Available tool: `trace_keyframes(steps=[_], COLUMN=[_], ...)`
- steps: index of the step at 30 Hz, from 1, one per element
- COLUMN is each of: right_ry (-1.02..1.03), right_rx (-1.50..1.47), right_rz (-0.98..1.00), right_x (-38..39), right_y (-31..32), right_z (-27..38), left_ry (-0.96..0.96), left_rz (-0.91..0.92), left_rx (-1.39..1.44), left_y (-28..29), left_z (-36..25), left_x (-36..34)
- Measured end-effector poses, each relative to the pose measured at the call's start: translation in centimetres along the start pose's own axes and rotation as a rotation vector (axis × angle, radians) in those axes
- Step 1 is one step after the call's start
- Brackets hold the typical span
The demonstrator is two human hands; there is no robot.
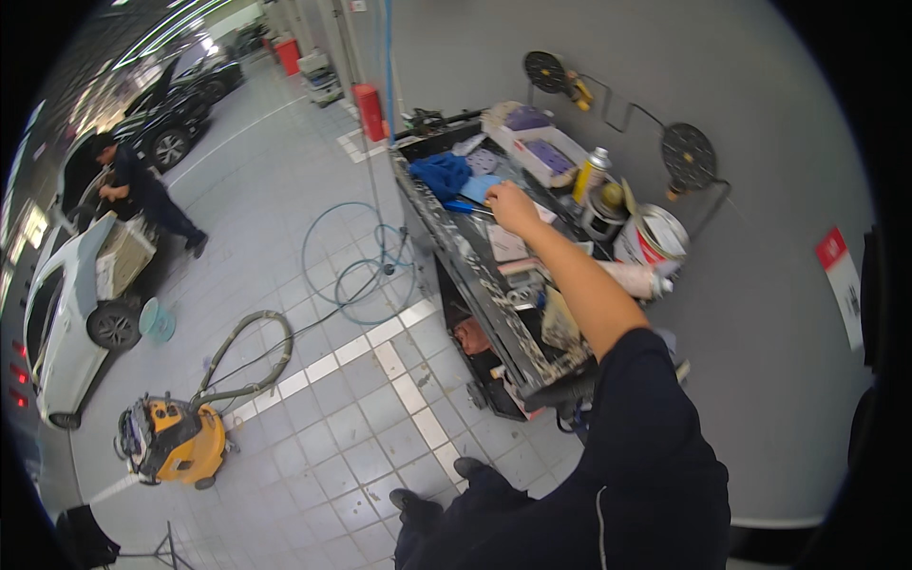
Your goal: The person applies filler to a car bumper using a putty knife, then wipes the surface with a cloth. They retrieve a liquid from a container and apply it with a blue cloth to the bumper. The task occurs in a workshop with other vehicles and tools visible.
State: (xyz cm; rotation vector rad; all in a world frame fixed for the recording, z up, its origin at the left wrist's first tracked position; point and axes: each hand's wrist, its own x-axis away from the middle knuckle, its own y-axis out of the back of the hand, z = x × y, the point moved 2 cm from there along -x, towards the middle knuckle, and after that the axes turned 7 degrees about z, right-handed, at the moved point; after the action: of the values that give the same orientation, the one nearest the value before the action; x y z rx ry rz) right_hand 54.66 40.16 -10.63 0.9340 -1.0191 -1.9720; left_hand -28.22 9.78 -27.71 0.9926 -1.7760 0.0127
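Note:
My right hand reaches over a black, paint-spattered tool cart. Its fingers are closed at the edge of a light blue cloth; the fingertips are too small to show the grip in detail. Beside that cloth lie a crumpled dark blue cloth and a blue-handled tool. A pale sanding sheet or block lies just below the hand. My left hand is out of the picture.
Spray can, metal tin and white bucket crowd the cart's wall side. A yellow vacuum and coiled hose occupy the floor. Another person bends by a white car at left.

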Motion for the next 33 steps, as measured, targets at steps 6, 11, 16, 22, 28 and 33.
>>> trace_keyframes(steps=[6, 11, 16, 22, 28, 33], right_ry=[0.046, 0.129, 0.029, 0.819, 1.439, 1.683], right_rx=[0.538, 0.619, 0.423, -0.584, -0.879, -0.582], right_rz=[0.507, 0.551, -0.170, 0.129, 1.306, 2.008], right_x=[-10.2, -7.1, -8.9, 22.6, 65.4, 88.9], right_y=[-9.6, -4.9, 3.4, -6.3, -5.6, -3.5], right_z=[0.4, -2.7, 3.0, 34.8, 46.6, 49.9], left_ry=[-0.100, 0.222, 0.400, 0.478, 0.376, 0.256], left_rz=[-0.220, -0.282, -0.311, -0.549, -0.824, -1.390], left_rx=[0.213, 0.140, 0.372, 0.592, 0.936, 0.985], left_y=[-3.7, -8.6, -14.7, -31.4, -35.1, -31.9], left_z=[-0.3, 7.0, 8.4, 17.0, 22.3, 22.6], left_x=[6.6, 5.9, 12.9, 16.9, 19.0, 31.9])
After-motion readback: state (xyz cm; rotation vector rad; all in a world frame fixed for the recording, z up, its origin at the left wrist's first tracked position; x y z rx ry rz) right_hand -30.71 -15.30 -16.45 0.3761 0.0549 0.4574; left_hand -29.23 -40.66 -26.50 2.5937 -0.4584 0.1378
